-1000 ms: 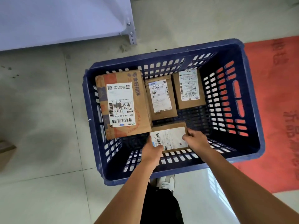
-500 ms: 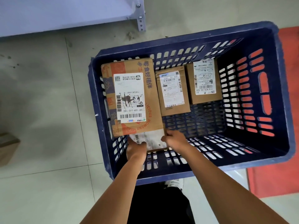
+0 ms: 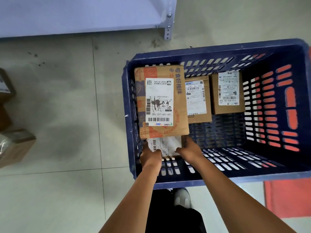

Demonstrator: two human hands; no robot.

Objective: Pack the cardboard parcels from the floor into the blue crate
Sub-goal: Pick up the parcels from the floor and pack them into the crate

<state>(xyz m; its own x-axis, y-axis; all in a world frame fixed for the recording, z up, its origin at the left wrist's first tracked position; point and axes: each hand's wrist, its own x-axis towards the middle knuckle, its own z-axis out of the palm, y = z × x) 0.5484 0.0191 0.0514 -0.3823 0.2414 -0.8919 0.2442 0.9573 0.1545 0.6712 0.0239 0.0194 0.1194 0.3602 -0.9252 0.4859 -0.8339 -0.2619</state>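
Small parcel (image 3: pixel 168 146) between both hands' fingers (image 3: pixel 182 142)

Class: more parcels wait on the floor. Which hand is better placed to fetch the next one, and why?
Left. The remaining parcels lie on the floor at the person's left, nearer the left hand. The right hand sits deeper inside the blue crate, on the far side.

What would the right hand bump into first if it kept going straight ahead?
Probably the big printed parcel: the right hand, gripping the small parcel, points at its near edge. Depth is unclear.
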